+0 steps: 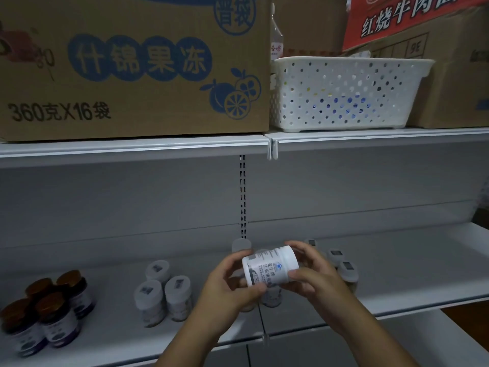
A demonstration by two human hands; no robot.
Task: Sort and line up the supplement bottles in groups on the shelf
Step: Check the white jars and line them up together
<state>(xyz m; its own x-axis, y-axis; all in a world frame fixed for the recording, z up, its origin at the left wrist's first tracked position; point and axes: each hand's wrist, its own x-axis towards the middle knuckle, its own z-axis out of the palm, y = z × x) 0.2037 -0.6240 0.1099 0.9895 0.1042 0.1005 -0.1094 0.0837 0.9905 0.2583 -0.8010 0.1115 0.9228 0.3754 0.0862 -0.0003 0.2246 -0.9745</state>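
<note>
Now both hands, left hand (229, 283) and right hand (316, 278), grip a white bottle (270, 267) tilted sideways above the shelf (397, 260).

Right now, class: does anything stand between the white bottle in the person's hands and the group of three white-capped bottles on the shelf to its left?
Nothing visible does. The white bottle, held by the left hand and the right hand, has bare shelf between it and the three white-capped bottles.

It's dim where I stand; the lower shelf (397, 263) sits in grey shadow, edges bow outward, and jars (45, 311) at lower left look soft.
</note>
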